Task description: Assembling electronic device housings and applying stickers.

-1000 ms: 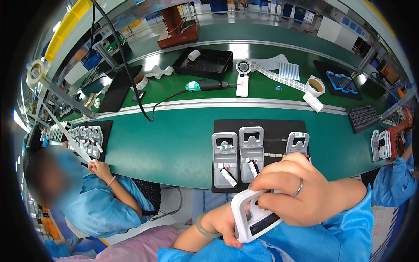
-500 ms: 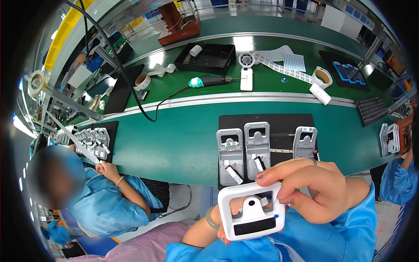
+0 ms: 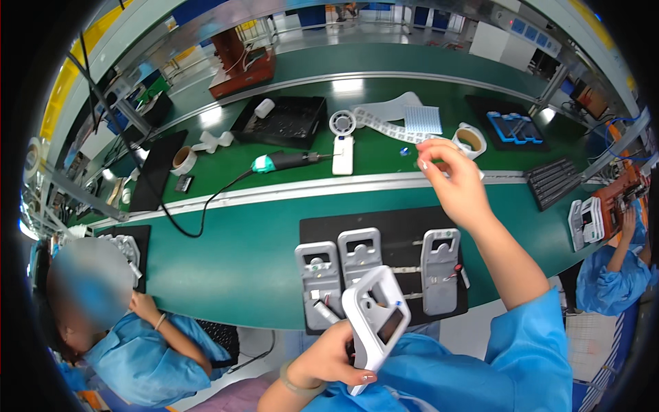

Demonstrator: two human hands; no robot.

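My left hand [image 3: 328, 358] grips a white plastic housing [image 3: 365, 338] by its lower side; it has an opening and a dark window, and is tilted edge-on near my body. My right hand [image 3: 458, 187] is stretched over the far bench strip, thumb and fingertips pinched close together beside a label roll [image 3: 471, 140]. Whatever is between those fingertips is too small to make out. A small blue piece [image 3: 405, 152] lies just left of them. Beyond the white housing, grey housings [image 3: 439, 275] with wired parts lie on a black mat [image 3: 395, 230].
An electric screwdriver [image 3: 285, 162] with a cable lies left of a white handheld fan [image 3: 342, 154]. Behind stand a black tray [image 3: 278, 130] and label sheets [image 3: 422, 119]. A blue holder [image 3: 513, 128] lies far right. A co-worker [image 3: 147, 353] sits at my left.
My right hand has left the white housing and reached forward to the label roll. My left hand now holds the housing alone, turned more edge-on. The view has shifted.
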